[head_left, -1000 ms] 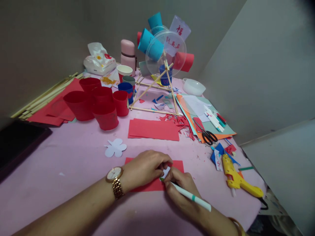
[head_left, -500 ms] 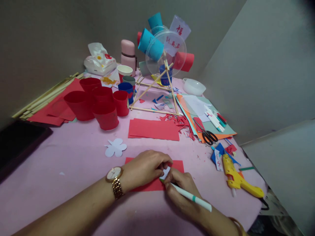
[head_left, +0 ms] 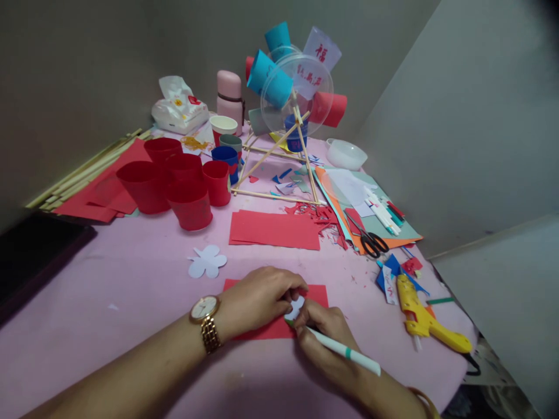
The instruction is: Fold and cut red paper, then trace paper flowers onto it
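Observation:
My right hand (head_left: 325, 334) grips a white marker pen (head_left: 349, 353) with a green band, its tip end hidden by my fingers. My left hand (head_left: 264, 297), wearing a gold watch (head_left: 205, 309) at the wrist, has curled fingers pinching a small white paper cutout (head_left: 295, 308). Green shows along that cutout's lower edge. Both hands rest over a red paper sheet (head_left: 262, 332), which lies flat on the pink tablecloth. Up and to the left of them lies a white paper flower (head_left: 208, 261). Two or so red paper strips (head_left: 277, 228) are stacked just beyond the hands.
Several red cups (head_left: 190, 205) stand at the left. A stick-framed wheel (head_left: 298, 84) carrying coloured cups rises at the back. Black-handled scissors (head_left: 374, 244), paper scraps, markers (head_left: 386, 215) and a yellow glue gun (head_left: 419, 317) lie on the right. A dark flat object (head_left: 39, 262) sits at the left edge.
My right hand and the pen have shifted slightly to the right, and more of the small white cutout shows. My left hand keeps its hold. The whole view has moved a little.

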Tool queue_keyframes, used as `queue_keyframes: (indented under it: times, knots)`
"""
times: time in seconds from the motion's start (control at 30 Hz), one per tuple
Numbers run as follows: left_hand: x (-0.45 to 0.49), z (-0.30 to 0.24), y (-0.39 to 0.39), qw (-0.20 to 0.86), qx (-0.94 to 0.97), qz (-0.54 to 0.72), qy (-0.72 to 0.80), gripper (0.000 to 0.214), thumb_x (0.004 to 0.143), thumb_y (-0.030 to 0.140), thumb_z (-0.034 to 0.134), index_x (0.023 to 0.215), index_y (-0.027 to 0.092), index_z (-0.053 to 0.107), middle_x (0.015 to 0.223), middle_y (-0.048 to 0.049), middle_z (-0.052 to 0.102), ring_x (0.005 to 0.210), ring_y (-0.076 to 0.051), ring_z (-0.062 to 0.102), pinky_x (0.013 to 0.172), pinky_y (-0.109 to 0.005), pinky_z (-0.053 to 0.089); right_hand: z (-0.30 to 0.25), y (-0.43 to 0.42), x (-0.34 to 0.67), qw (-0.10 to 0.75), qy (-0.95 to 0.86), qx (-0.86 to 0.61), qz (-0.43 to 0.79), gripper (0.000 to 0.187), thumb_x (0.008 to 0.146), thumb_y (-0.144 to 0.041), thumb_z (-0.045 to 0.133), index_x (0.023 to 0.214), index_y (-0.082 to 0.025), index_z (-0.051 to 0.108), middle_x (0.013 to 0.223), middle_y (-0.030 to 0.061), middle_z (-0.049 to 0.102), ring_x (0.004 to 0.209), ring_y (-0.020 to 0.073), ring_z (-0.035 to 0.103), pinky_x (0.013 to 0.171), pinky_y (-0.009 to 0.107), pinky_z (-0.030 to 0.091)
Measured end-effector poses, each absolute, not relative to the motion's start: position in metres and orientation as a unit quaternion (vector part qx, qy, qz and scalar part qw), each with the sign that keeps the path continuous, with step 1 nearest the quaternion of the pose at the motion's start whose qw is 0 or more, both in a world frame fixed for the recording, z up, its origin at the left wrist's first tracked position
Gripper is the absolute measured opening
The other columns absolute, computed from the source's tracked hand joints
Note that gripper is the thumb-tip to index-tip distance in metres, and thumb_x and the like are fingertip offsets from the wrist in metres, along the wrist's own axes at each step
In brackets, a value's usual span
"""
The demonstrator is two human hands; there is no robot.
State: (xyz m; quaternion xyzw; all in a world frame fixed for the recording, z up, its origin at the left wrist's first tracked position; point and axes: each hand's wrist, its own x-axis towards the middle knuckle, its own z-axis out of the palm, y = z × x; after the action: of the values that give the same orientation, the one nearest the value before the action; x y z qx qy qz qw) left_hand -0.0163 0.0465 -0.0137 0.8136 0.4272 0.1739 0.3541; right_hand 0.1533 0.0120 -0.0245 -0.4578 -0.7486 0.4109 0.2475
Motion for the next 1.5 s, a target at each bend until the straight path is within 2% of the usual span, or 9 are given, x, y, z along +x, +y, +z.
queue_keyframes:
  times: [0.5,0.9,1.17,1.5]
  knots:
    - [-0.0161,-0.0118,0.0462,0.366,0.809,0.174,0.426,0.032,0.07,0.005,0.055,0.097,0.021,0.064,0.08,0.0015,0.067,0.072,-0.014,0.059,0.065,-0.022,0.039,-0.0264,0.0105,0.1577,0.261,-0.736,-0.453,0.43,0.009,0.064,-0.015,0.04,0.059,-0.022,0.041,0.047,-0.0075,0.035,0.041,0.0085,0.03,0.041,0.021,0.023]
    - [-0.0157,-0.0093,0.046,0.37,0.807,0.166,0.429,0.031,0.072,0.007,0.055,0.098,0.02,0.064,0.082,0.0005,0.068,0.073,-0.014,0.059,0.065,-0.022,0.039,-0.0244,0.011,0.1623,0.259,-0.728,-0.468,0.43,0.01,0.063,-0.012,0.042,0.06,-0.021,0.046,0.049,-0.0065,0.041,0.044,0.009,0.037,0.044,0.02,0.027]
    - [-0.0154,-0.0068,0.0467,0.375,0.806,0.161,0.43,0.031,0.071,0.006,0.055,0.097,0.021,0.064,0.083,0.0006,0.068,0.075,-0.015,0.06,0.066,-0.022,0.04,-0.0224,0.0125,0.1616,0.258,-0.72,-0.478,0.432,0.007,0.065,-0.017,0.041,0.06,-0.021,0.045,0.048,-0.0064,0.037,0.044,0.0098,0.035,0.044,0.021,0.025]
    - [-0.0155,-0.0065,0.0473,0.378,0.806,0.161,0.425,0.03,0.071,0.005,0.053,0.094,0.021,0.064,0.081,0.0011,0.067,0.073,-0.014,0.059,0.065,-0.021,0.04,-0.0256,0.0131,0.1622,0.28,-0.705,-0.486,0.433,0.008,0.067,-0.017,0.041,0.061,-0.021,0.045,0.05,-0.0057,0.04,0.045,0.0105,0.038,0.045,0.021,0.027]
